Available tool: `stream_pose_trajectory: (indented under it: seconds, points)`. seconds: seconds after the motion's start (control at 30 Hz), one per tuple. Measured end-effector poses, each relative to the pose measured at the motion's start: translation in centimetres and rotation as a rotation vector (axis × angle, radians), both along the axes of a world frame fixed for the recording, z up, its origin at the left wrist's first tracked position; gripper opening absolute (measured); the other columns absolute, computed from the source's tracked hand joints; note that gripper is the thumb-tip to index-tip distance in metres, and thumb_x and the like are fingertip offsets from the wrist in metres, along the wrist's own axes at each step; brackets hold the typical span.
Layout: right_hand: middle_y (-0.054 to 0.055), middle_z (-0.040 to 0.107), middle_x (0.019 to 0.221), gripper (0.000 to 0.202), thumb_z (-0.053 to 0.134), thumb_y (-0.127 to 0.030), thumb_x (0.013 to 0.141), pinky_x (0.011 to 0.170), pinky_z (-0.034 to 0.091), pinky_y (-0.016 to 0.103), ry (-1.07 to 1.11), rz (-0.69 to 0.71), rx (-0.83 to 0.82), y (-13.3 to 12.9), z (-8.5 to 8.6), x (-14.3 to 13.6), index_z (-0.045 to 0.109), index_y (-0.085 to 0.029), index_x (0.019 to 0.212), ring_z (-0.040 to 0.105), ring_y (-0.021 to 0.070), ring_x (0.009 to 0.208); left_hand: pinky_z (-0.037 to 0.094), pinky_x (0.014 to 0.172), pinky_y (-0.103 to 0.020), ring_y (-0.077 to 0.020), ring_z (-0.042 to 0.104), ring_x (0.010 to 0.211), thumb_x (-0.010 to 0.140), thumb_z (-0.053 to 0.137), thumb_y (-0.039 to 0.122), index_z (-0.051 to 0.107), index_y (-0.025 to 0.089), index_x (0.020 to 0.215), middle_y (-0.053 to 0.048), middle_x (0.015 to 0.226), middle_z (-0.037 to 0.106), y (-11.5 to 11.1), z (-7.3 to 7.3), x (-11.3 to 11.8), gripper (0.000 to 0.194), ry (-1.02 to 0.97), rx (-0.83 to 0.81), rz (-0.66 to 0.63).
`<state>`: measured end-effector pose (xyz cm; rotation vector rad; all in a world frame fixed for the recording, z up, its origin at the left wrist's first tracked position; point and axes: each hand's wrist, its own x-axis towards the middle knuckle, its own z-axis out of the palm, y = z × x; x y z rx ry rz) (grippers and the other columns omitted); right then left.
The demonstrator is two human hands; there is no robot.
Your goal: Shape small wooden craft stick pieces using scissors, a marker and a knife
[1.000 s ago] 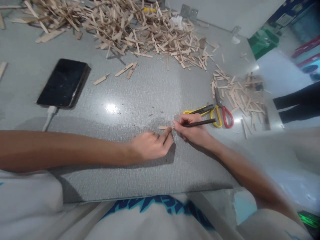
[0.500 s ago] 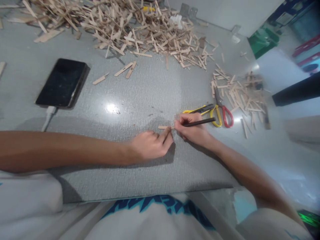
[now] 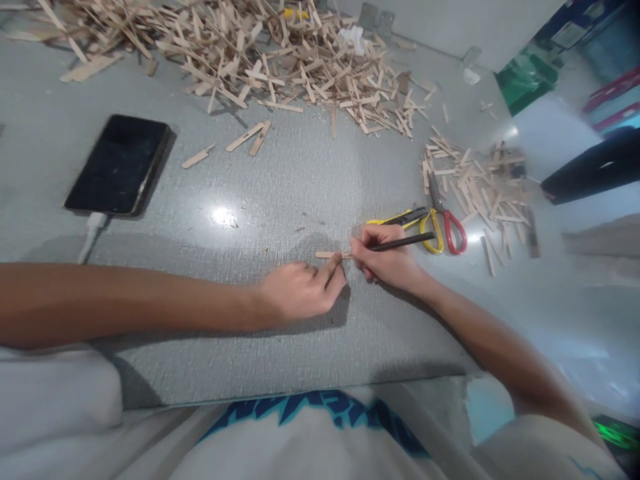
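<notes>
Near the front edge of the bench [image 3: 240, 363], the left hand [image 3: 305, 291] has a fingertip on a little wooden stick [image 3: 324, 255]; I can't tell if it pinches. The right hand [image 3: 393, 261] holds a dark pen-like tool [image 3: 407, 240] tight, by the stick's right end. Scissors [image 3: 455, 235] lie just beyond, toward the right edge.

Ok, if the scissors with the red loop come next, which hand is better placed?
Probably the right hand: it's nearer the scissors, though holding a dark pen-like tool. The left hand, touching a wooden stick, is farther off.
</notes>
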<state>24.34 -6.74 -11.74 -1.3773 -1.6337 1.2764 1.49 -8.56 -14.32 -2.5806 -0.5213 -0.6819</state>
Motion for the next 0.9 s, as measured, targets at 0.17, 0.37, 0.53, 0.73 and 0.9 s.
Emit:
stream_pose_trajectory:
  seconds: [0.17, 0.37, 0.53, 0.73, 0.9]
  points:
    - [-0.006, 0.058, 0.047, 0.05, 0.08, -0.047, 0.098, 0.031, 0.037, 0.021, 0.004, -0.009, -0.008, -0.05, 0.13, -0.03, 0.052, -0.024, 0.063, 0.051, 0.009, 0.032, 0.049, 0.042, -0.027, -0.0111, 0.062, 0.046, 0.102, 0.062, 0.008, 0.076, 0.006, 0.105, -0.02, 0.117, 0.085, 0.01, -0.14, -0.05, 0.015, -0.008, -0.011, 0.0]
    - [-0.006, 0.058, 0.048, 0.049, 0.08, -0.045, 0.099, 0.031, 0.038, 0.021, -0.004, -0.011, -0.005, -0.14, 0.12, -0.01, 0.052, -0.024, 0.064, 0.05, 0.0088, 0.033, 0.048, 0.041, -0.028, -0.0121, 0.063, 0.046, 0.102, 0.06, 0.007, 0.076, 0.005, 0.105, -0.021, 0.117, 0.085, -0.06, -0.09, 0.05, 0.016, -0.023, -0.017, -0.004]
    - [-0.006, 0.058, 0.049, 0.051, 0.081, -0.047, 0.098, 0.031, 0.037, 0.021, 0.0, 0.001, 0.004, -0.11, 0.19, -0.04, 0.051, -0.024, 0.064, 0.05, 0.0089, 0.033, 0.049, 0.041, -0.028, -0.0125, 0.063, 0.045, 0.101, 0.062, 0.008, 0.077, 0.006, 0.103, -0.019, 0.116, 0.085, -0.01, -0.04, 0.09, 0.016, -0.023, -0.003, 0.007]
    - [-0.005, 0.056, 0.046, 0.055, 0.08, -0.052, 0.097, 0.032, 0.036, 0.022, -0.032, 0.013, 0.013, -0.04, 0.63, -0.21, 0.051, -0.024, 0.06, 0.048, 0.0086, 0.033, 0.049, 0.043, -0.028, -0.0129, 0.066, 0.049, 0.103, 0.061, 0.007, 0.077, 0.004, 0.112, -0.023, 0.121, 0.083, 0.01, -0.35, -0.06, 0.019, -0.023, -0.084, -0.026]
    - [-0.006, 0.057, 0.046, 0.054, 0.081, -0.054, 0.097, 0.031, 0.035, 0.021, 0.006, 0.001, -0.027, 0.08, 0.7, -0.28, 0.052, -0.024, 0.063, 0.045, 0.0077, 0.031, 0.049, 0.04, -0.031, -0.0141, 0.064, 0.045, 0.101, 0.061, 0.006, 0.078, 0.004, 0.111, -0.023, 0.122, 0.083, -0.09, -0.44, -0.06, 0.02, 0.013, -0.044, -0.008]
